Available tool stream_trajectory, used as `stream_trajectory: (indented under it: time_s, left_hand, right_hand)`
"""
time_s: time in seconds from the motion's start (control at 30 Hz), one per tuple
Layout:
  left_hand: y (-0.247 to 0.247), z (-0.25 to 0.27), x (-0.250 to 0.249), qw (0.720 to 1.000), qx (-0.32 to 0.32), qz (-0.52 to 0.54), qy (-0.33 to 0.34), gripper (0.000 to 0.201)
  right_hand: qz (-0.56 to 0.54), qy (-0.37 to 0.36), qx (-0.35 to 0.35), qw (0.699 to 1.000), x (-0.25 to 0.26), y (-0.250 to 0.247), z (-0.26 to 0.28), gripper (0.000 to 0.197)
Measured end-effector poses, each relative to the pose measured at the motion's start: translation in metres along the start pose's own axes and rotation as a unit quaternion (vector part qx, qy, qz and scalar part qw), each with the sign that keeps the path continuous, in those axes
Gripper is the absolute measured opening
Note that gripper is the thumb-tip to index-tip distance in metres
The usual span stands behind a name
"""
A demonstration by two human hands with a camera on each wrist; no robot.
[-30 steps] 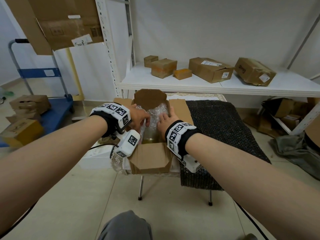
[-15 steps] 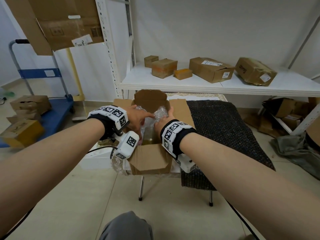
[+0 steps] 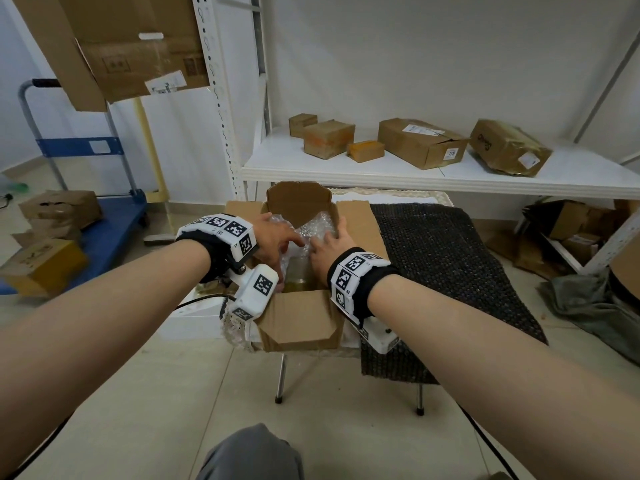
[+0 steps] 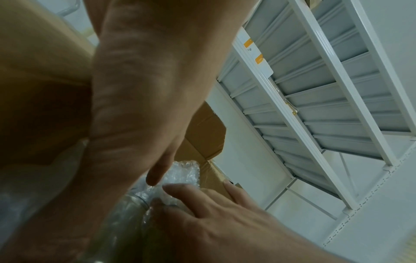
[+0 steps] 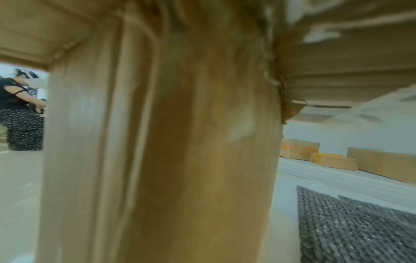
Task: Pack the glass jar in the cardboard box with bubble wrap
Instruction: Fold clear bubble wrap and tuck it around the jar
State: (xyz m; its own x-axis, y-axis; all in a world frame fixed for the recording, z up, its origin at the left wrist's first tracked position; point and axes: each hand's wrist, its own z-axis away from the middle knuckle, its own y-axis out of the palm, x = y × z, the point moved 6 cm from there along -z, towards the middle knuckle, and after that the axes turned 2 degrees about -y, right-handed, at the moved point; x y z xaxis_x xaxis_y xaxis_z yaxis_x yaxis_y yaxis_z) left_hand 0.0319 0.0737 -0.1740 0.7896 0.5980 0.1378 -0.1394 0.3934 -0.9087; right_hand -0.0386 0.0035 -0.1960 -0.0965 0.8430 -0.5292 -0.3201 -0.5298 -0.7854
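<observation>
From the head camera, the cardboard box (image 3: 301, 320) sits open on a small table (image 3: 349, 351), all four flaps spread, and both hands are down inside it. The glass jar (image 3: 300, 277) stands upright in the box, its clear wall showing between the two wrists. Bubble wrap (image 3: 318, 226) bunches up at the far side of the jar. The left hand (image 3: 277, 237) reaches in from the left, fingers stretched over the wrap, pressing rather than clutching. The right hand (image 3: 330, 244) lies flat on the wrap too, fingers spread, the outer ones against the box's right wall. A dark woven mat (image 3: 446, 265) lies beside the box, and smaller cartons (image 3: 329, 138) line the white shelf (image 3: 415, 174) behind.

Over to the left wrist camera: the left hand (image 4: 144, 99) fills the frame, one straight fingertip touching the bubble wrap (image 4: 182, 172). The right hand (image 4: 216, 213) comes in below, fingers extended onto the wrap above the jar's rim (image 4: 135, 199). Nothing is pinched.

The right wrist camera is blurred and pressed close to the box's cardboard wall (image 5: 180, 142); no fingers show. The mat (image 5: 355, 226) is at lower right, and another person (image 5: 20, 110) stands far left.
</observation>
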Motion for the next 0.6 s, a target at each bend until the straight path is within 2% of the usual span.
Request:
stream_trajectory:
  time_s: [0.2,0.4,0.6]
  left_hand:
    - [0.0006,0.0004,0.0008,1.0,0.003,-0.001,-0.002,0.102]
    - [0.0011,-0.0006,0.0019,1.0,0.001,-0.008,-0.002,0.104]
    - [0.0016,0.0007,0.0029,1.0,0.003,0.006,-0.014,0.1]
  right_hand:
    - [0.002,0.018,0.028,0.999,-0.0001,-0.002,-0.0011,0.069]
    - [-0.005,0.004,0.073,0.997,0.0029,-0.0042,-0.0019,0.063]
    - [-0.034,-0.013,0.042,0.998,0.0055,-0.0057,-0.0024,0.055]
